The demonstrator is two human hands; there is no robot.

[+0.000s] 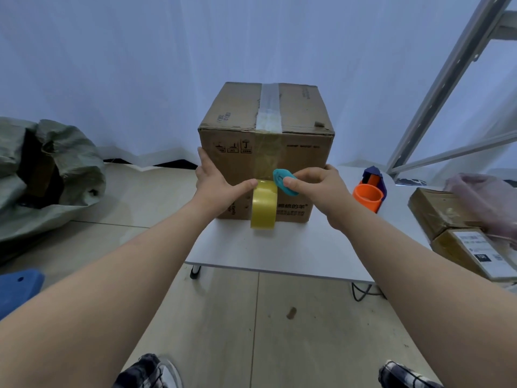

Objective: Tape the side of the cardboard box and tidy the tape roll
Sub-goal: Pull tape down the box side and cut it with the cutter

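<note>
A brown cardboard box (302, 152) stands on a white table (265, 250), with clear tape along its top seam and a yellowish strip running down its near side. A yellow tape roll (263, 204) hangs on that strip against the box's near side. My left hand (215, 180) lies flat on the box's left part, its thumb touching the top of the roll. My right hand (316, 186) pinches a small teal cutter (284, 182) right at the tape, just above the roll.
An orange and purple tape dispenser (370, 191) sits on the table to the right of the box. Taped parcels (458, 231) and a pink bag (486, 197) lie at far right. A grey-green sack (47, 175) sprawls on the floor to the left. A metal frame (447, 79) rises behind.
</note>
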